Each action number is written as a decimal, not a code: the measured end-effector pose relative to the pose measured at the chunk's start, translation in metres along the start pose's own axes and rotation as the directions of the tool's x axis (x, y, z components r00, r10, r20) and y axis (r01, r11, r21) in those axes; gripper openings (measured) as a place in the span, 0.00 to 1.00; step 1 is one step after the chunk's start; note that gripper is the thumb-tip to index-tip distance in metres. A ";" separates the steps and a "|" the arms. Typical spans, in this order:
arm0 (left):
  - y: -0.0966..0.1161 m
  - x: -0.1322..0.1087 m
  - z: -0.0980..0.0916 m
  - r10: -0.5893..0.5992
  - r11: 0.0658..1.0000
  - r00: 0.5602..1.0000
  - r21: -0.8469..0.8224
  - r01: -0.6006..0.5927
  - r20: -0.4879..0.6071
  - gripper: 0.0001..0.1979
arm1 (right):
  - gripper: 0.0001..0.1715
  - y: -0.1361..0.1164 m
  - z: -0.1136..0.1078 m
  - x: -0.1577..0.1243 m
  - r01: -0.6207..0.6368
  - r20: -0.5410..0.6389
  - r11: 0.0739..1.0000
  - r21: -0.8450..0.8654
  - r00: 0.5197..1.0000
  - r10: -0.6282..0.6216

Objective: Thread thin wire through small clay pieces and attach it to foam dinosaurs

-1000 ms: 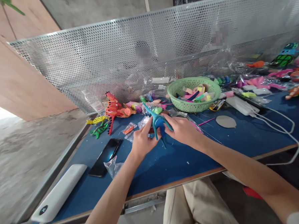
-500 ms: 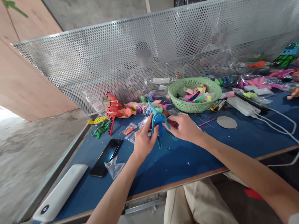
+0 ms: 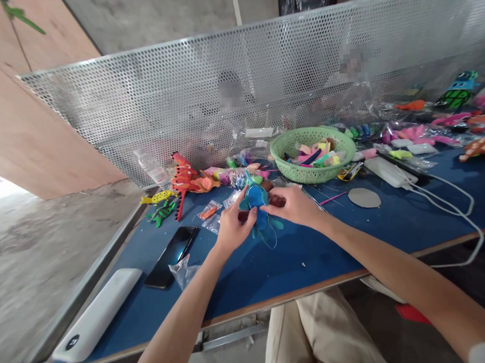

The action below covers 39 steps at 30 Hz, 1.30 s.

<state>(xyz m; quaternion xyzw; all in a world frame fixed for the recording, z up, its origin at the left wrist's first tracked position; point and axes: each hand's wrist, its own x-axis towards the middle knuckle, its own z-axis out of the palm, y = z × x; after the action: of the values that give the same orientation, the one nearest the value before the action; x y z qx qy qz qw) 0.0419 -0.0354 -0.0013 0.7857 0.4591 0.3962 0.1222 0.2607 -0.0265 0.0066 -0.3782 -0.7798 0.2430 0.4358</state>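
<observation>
Hard to see much of the blue toy (image 3: 259,199) from here: the fingers cover both its flanks, and its lower limbs blur into the blue table (image 3: 331,252). A thin pale thread (image 3: 275,239) loops below it, its far end lost to me. Behind the perforated panel (image 3: 160,99), two people show only as blurry shapes, and at the far right edge an orange spotted toy (image 3: 480,147) is cut off.

Now the room to work: blue tabletop stretches between the forearms down to its wooden front edge, with a tiny white scrap (image 3: 304,264) on it. To the left, a black phone (image 3: 169,258) and a long white power bank (image 3: 97,313) flank the left forearm; beyond the hands, bagged bits crowd up to the green basket (image 3: 313,173). A grey oval piece (image 3: 364,198) sits off to the right.

And the toy itself: up between the two hands, over the table. The left hand (image 3: 233,225) clamps its left side, thumb in front. The right hand (image 3: 296,204) has bent fingers touching its right side; pinching or merely pressing, I can't tell.
</observation>
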 end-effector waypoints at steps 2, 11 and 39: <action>-0.003 0.000 0.001 0.000 1.000 1.000 -0.009 0.000 -0.001 0.24 | 0.14 -0.001 0.002 -0.001 -0.002 0.030 1.000 0.023 1.000 0.001; -0.010 0.006 -0.001 0.119 0.991 0.993 0.071 -0.118 -0.012 0.13 | 0.14 0.000 0.004 -0.001 0.062 0.016 0.997 -0.034 0.998 -0.061; -0.017 0.016 0.012 -0.518 0.620 0.851 -0.721 0.308 -0.082 0.15 | 0.24 0.022 0.009 -0.001 -0.026 -0.009 0.989 0.143 1.000 0.028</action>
<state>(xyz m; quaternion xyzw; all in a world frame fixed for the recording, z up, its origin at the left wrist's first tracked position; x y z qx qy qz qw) 0.0443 -0.0112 -0.0108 0.4899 0.4622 0.6049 0.4248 0.2613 -0.0147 -0.0144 -0.3578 -0.7527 0.3021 0.4628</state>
